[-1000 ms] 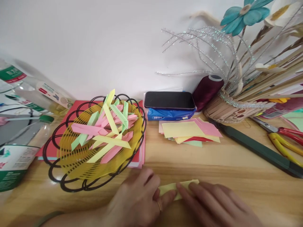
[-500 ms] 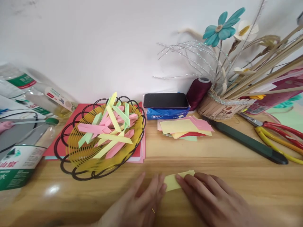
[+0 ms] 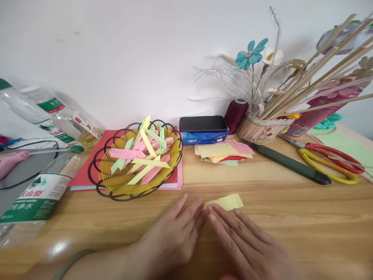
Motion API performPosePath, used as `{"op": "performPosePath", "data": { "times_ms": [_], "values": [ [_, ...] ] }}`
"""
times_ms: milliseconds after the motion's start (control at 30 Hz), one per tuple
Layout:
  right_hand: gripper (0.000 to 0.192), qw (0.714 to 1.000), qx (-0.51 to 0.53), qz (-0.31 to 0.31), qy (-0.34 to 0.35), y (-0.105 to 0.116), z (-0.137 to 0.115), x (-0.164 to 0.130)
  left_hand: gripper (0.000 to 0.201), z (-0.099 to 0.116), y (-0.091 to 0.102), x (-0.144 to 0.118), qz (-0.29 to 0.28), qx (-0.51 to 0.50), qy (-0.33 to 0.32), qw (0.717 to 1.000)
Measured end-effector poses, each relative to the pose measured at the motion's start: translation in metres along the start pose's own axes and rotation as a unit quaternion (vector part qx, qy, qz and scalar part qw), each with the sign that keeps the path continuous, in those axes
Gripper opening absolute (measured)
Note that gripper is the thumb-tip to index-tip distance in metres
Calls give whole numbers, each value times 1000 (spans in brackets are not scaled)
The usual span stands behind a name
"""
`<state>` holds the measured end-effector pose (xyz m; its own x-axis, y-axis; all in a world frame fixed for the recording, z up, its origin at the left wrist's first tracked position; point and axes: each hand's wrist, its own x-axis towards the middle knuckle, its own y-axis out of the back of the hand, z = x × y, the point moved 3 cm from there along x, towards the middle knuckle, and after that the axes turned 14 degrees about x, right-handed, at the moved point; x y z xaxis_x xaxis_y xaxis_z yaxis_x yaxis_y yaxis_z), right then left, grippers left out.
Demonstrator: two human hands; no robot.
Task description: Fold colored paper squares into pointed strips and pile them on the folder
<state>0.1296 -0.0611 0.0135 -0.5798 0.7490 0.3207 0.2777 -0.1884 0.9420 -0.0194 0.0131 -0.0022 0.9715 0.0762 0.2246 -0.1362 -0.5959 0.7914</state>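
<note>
Item: small pale-yellow folded paper slip [image 3: 225,202], lying flat on the light wooden tabletop [image 3: 291,217], in front of the black wire basket with yellow liner [image 3: 136,186] holding folded pastel strips [image 3: 142,159].

Handling, as judged: the crease would set best under firm, even fingertip pressure, edges kept aligned.

Left hand [image 3: 175,237]: palm down, fingers extended and close together, tips at the slip's near-left edge.

Right hand [image 3: 244,245]: flat, fingers slightly fanned, tips touching the slip; nothing pinched.

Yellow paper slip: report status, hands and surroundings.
Left hand and right hand flat, fingers at yellow paper slip. Slip flat on table. Wire basket apart.
</note>
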Motion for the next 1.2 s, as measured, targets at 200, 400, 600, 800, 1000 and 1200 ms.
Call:
{"op": "performPosePath", "data": {
  "times_ms": [200,400,600,800,1000,1200],
  "values": [
    [65,997,28,-71,-21,-9,3,-3,37,-1,1,0,4,12,3,1000],
    [59,995,25,-86,-35,-1,20,-19,35,-4,0,-3,10,-2,0,1000],
    [63,996,21,-56,-64,6,34,-33,33,-8,-2,-7,11,-32,7,999],
    [62,996,15,-42,-79,4,33,-41,35,-10,-2,-15,-19,-49,12,999],
    [58,996,-11,-47,-81,3,32,-41,34,-11,-4,-22,-46,-53,4,998],
    [58,995,-7,-31,-93,1,31,-42,34,-10,-7,-26,-69,-45,4,997]
  ]
}}
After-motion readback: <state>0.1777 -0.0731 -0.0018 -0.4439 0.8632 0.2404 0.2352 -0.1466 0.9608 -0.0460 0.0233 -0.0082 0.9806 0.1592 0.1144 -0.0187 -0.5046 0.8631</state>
